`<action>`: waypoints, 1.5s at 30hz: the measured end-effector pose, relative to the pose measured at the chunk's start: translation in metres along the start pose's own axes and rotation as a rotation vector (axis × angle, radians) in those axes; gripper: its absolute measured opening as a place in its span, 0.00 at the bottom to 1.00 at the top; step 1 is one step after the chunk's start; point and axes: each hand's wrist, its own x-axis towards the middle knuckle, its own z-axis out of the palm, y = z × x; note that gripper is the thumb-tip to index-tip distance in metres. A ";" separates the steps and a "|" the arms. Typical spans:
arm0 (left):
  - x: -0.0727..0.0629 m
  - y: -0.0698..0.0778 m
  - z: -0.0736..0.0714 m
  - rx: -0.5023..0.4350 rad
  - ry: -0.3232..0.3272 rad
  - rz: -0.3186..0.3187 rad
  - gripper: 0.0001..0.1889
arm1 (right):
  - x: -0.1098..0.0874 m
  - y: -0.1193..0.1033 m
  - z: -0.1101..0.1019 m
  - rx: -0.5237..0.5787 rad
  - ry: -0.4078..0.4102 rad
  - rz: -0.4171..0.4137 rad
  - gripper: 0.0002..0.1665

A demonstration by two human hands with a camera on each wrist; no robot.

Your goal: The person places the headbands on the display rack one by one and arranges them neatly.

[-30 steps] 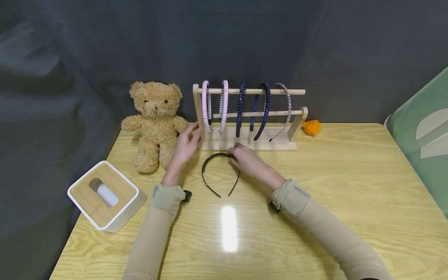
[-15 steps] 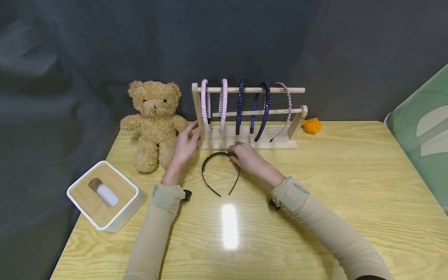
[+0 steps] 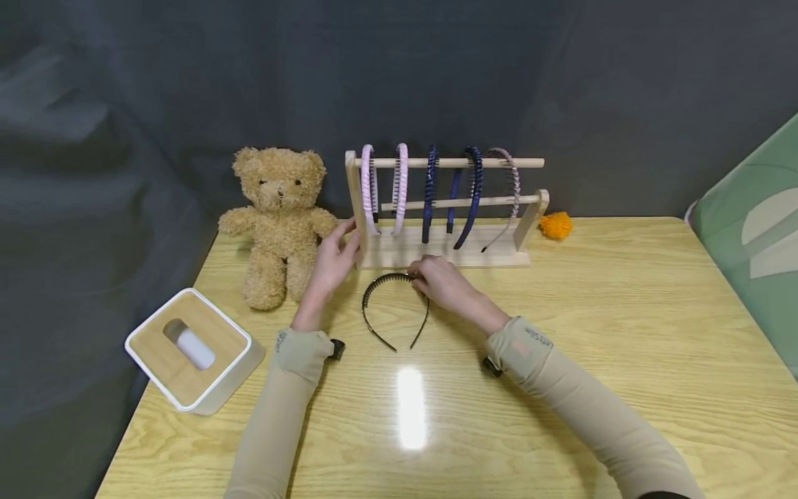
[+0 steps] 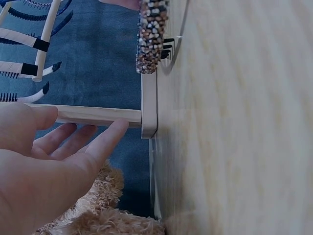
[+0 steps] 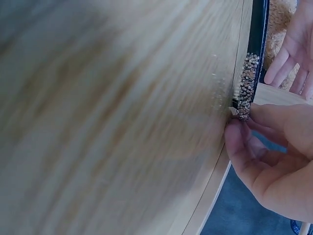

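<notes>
A thin dark headband [image 3: 388,276] with a comb-toothed inner edge stands in front of the wooden rack, its ends pointing toward me. Its top is studded with small beads [image 5: 249,81], plain in both wrist views. My right hand [image 3: 444,283] pinches the band at the right of its arch between thumb and fingers [image 5: 236,142]. On the left, my left hand [image 3: 335,260] rests with loosely extended fingers against the left upright [image 4: 100,115] of the wooden rack [image 3: 445,258]. Two pink headbands [image 3: 400,190], two navy ones [image 3: 429,194] and one thin mauve one [image 3: 515,184] hang from its rods.
A teddy bear [image 3: 280,225] sits close beside my left hand. Nearer me at the left stands a white box [image 3: 233,381] with a wood-look lid. An orange pompom [image 3: 555,226] lies right of the rack. Dark cloth [image 3: 399,76] hangs behind the table [image 3: 623,346].
The view shifts slightly. Both hands keep their places, the right on the beaded headband and the left at the rack's upright.
</notes>
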 end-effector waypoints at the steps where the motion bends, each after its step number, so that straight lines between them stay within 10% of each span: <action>1: 0.000 0.000 0.000 0.001 -0.001 -0.001 0.25 | 0.000 0.000 0.000 0.000 0.006 0.000 0.07; 27: 0.000 0.001 0.002 -0.019 -0.005 0.003 0.25 | -0.016 -0.003 -0.031 0.278 0.024 0.116 0.08; 45: 0.001 0.000 0.001 -0.007 0.005 -0.009 0.25 | -0.028 -0.008 -0.038 0.318 0.064 0.039 0.07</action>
